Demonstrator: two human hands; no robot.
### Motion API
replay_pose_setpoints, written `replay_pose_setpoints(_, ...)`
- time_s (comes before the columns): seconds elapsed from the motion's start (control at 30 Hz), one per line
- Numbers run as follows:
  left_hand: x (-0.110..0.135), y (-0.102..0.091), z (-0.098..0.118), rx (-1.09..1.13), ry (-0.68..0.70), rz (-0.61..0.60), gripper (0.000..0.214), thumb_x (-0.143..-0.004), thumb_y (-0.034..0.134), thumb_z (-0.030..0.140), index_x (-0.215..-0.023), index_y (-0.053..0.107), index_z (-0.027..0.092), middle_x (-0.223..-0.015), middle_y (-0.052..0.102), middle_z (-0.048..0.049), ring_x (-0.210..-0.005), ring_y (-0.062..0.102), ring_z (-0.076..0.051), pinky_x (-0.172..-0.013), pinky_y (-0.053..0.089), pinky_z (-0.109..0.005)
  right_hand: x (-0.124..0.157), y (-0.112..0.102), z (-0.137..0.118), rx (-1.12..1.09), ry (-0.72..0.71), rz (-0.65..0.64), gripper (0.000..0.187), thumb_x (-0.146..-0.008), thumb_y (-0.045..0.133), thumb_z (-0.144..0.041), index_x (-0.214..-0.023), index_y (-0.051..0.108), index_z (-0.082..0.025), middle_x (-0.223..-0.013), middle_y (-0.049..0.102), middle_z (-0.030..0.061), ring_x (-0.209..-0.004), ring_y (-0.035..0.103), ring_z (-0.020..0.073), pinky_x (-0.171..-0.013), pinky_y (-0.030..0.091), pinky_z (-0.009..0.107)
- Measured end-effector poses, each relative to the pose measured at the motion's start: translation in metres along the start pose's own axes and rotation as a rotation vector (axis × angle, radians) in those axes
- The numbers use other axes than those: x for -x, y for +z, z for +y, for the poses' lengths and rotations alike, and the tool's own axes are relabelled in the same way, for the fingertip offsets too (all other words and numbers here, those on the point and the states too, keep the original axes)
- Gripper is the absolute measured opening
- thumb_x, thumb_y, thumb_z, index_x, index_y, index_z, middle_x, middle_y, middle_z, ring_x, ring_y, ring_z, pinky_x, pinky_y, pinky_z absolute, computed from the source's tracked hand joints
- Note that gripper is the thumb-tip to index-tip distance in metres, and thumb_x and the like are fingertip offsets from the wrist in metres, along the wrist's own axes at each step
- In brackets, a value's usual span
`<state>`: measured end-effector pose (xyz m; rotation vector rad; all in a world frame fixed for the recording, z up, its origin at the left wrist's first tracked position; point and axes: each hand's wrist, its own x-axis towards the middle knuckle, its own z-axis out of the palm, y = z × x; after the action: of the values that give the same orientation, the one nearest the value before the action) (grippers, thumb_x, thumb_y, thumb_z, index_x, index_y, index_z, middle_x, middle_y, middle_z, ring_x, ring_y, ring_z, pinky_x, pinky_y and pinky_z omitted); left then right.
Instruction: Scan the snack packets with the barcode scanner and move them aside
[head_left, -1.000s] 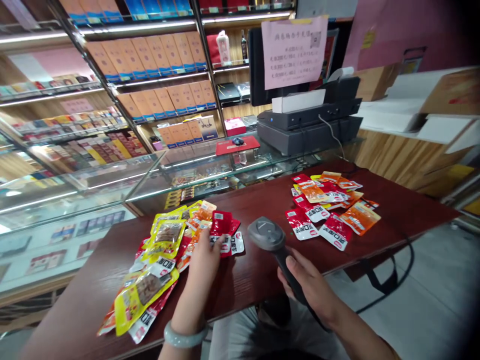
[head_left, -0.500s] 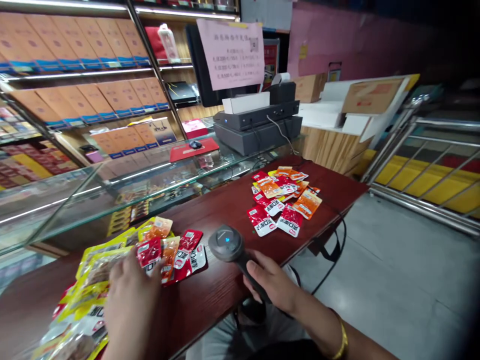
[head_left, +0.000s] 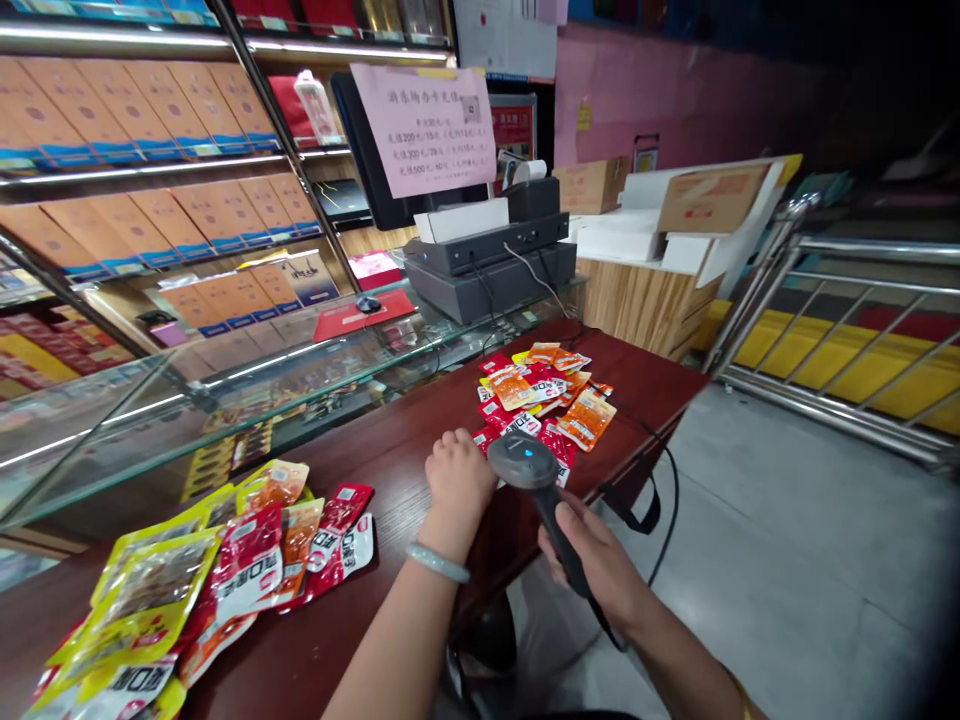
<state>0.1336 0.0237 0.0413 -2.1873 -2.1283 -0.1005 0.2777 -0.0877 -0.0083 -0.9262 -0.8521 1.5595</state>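
Observation:
My left hand (head_left: 457,478), with a pale bangle (head_left: 437,562) on the wrist, rests knuckles-up on the dark red table (head_left: 405,430), at the near edge of the right pile of red and orange snack packets (head_left: 547,395). Its fingers are curled under, and the scanner hides whatever they hold. My right hand (head_left: 600,570) grips the handle of a grey barcode scanner (head_left: 523,462). The scanner's head, with a blue light lit, hovers just right of my left hand, over the pile's edge. A second pile of yellow, red and orange packets (head_left: 225,570) lies at the table's left end.
A glass display counter (head_left: 225,390) runs behind the table, carrying a cash register (head_left: 487,260) with a pink notice. Shelves of orange boxes (head_left: 150,110) fill the back left. The scanner's cable (head_left: 667,500) hangs off the table's right edge. Cartons (head_left: 712,195) and a steel railing (head_left: 862,330) stand right.
My left hand left the left pile and moved right across the table to the right pile. The scanner moved right with it. The view swung to the right.

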Motion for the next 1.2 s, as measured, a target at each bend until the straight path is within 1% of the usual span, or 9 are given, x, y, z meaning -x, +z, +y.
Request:
replay_pose_setpoints(0.13,-0.009,0.011,-0.002,-0.002,-0.029,0.025,0.038,-0.096,0.047,0.037,-0.114,0.059,0.006,-0.110,0.065,-0.0216,-0.108,0.064,-0.034,-0.086,0.051,-0.041,0.002,-0.006,-0.003,-0.019,-0.004,0.000,0.051,-0.088,0.061,-0.068,-0.101,0.056,-0.019,-0.059,0.049,-0.0077,-0.044,0.040,0.0068,-0.043,0.034,0.019)
replay_pose_setpoints(0.23,-0.005,0.016,-0.021,-0.030,-0.040,0.013,0.055,-0.089,0.056,0.055,-0.113,0.059,0.005,-0.111,0.066,-0.0228,-0.109,0.064,-0.036,-0.088,0.051,-0.042,0.001,-0.008,-0.001,-0.010,-0.005,-0.011,0.052,-0.089,0.060,-0.068,-0.107,0.055,-0.019,-0.058,0.048,-0.0080,-0.044,0.039,0.0072,-0.044,0.034,0.019)
replay_pose_setpoints(0.3,0.000,0.017,-0.037,-0.053,-0.020,-0.012,0.058,-0.088,0.057,0.060,-0.109,0.061,0.006,-0.111,0.067,-0.0231,-0.110,0.064,-0.037,-0.089,0.050,-0.042,0.001,-0.006,0.000,-0.002,-0.005,-0.022,0.054,-0.090,0.058,-0.067,-0.112,0.055,-0.018,-0.058,0.049,-0.0079,-0.044,0.040,0.0075,-0.044,0.034,0.020)
replay_pose_setpoints(0.4,0.012,0.014,-0.055,-0.024,0.010,-0.079,0.047,-0.090,0.058,0.055,-0.105,0.060,0.010,-0.108,0.069,-0.0215,-0.108,0.066,-0.036,-0.087,0.049,-0.039,0.000,0.000,0.003,0.006,0.013,-0.053,0.058,-0.090,0.058,-0.067,-0.119,0.056,-0.017,-0.059,0.049,-0.0076,-0.045,0.039,0.0074,-0.045,0.033,0.020)
replay_pose_setpoints(0.5,0.024,0.011,-0.066,0.095,-0.047,-0.149,0.038,-0.092,0.060,0.045,-0.112,0.054,0.013,-0.097,0.072,-0.0170,-0.097,0.071,-0.033,-0.076,0.047,-0.035,0.001,0.010,0.006,0.013,0.048,-0.075,0.061,-0.090,0.058,-0.068,-0.126,0.055,-0.018,-0.060,0.050,-0.0073,-0.045,0.040,0.0073,-0.046,0.034,0.020)
replay_pose_setpoints(0.67,0.040,0.012,-0.084,0.306,-0.147,-0.104,0.021,-0.092,0.060,0.031,-0.106,0.048,0.019,-0.099,0.073,-0.0130,-0.095,0.072,-0.028,-0.070,0.042,-0.030,0.005,0.028,0.012,0.012,0.112,-0.088,0.070,-0.085,0.062,-0.071,-0.130,0.054,-0.018,-0.062,0.051,-0.0067,-0.048,0.041,0.0077,-0.047,0.034,0.020)
replay_pose_setpoints(0.83,0.054,0.016,-0.109,0.438,-0.191,-0.033,0.019,-0.091,0.061,0.032,-0.099,0.047,0.023,-0.091,0.073,-0.0075,-0.089,0.073,-0.026,-0.070,0.043,-0.029,0.006,0.044,0.016,0.003,0.146,-0.093,0.075,-0.080,0.065,-0.075,-0.128,0.054,-0.018,-0.061,0.050,-0.0067,-0.048,0.040,0.0083,-0.046,0.032,0.020)
replay_pose_setpoints(1.0,0.067,0.017,-0.131,0.540,-0.220,0.024,0.018,-0.090,0.059,0.033,-0.102,0.048,0.023,-0.095,0.073,-0.0072,-0.091,0.073,-0.026,-0.071,0.046,-0.030,0.007,0.058,0.021,0.062,0.150,-0.159,0.065,-0.084,0.062,-0.073,-0.120,0.057,-0.019,-0.062,0.051,-0.0063,-0.047,0.040,0.0081,-0.046,0.032,0.021)
replay_pose_setpoints(1.2,0.079,0.003,-0.182,0.453,-0.469,0.098,0.034,-0.089,0.057,0.051,-0.109,0.052,0.023,-0.103,0.074,-0.0111,-0.092,0.072,-0.029,-0.073,0.048,-0.033,-0.001,0.080,0.027,0.145,0.126,-0.273,0.055,-0.088,0.058,-0.071,-0.105,0.057,-0.019,-0.058,0.048,-0.0081,-0.045,0.038,0.0070,-0.044,0.031,0.020)
